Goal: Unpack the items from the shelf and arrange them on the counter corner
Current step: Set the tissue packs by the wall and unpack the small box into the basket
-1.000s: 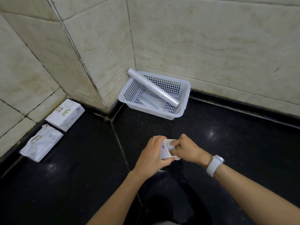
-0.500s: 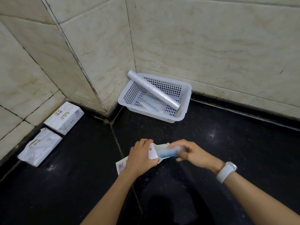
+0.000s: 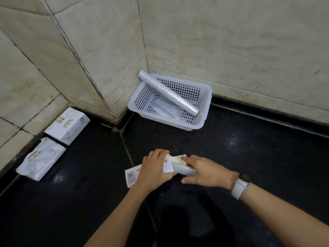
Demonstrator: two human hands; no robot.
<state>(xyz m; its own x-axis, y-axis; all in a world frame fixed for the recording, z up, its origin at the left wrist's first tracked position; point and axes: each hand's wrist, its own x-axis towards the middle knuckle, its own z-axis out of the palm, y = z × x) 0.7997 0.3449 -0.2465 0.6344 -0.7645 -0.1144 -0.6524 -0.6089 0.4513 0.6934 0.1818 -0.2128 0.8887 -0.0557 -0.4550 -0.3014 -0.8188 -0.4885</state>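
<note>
My left hand (image 3: 154, 169) grips a long white carton (image 3: 132, 177) with barcodes, held low over the black counter (image 3: 249, 157). My right hand (image 3: 204, 171) has its fingers at the carton's open right end, closed around a pale roll or tube (image 3: 181, 169) that sticks out of it. A white perforated basket (image 3: 206, 107) stands in the wall corner beyond my hands. A clear-wrapped roll (image 3: 168, 93) leans diagonally across it, and a flat clear bag with a blue strip (image 3: 162, 109) lies on its floor.
Two white tissue packs lie along the left wall: one (image 3: 68, 125) nearer the corner, the other (image 3: 40, 158) nearer me. Tiled walls close off the counter at the back and left. A seam (image 3: 128, 154) runs across the counter from the corner.
The carton went from small and upright between both hands to lying lengthwise under my left hand. My right hand has drawn the pale item out of its right end.
</note>
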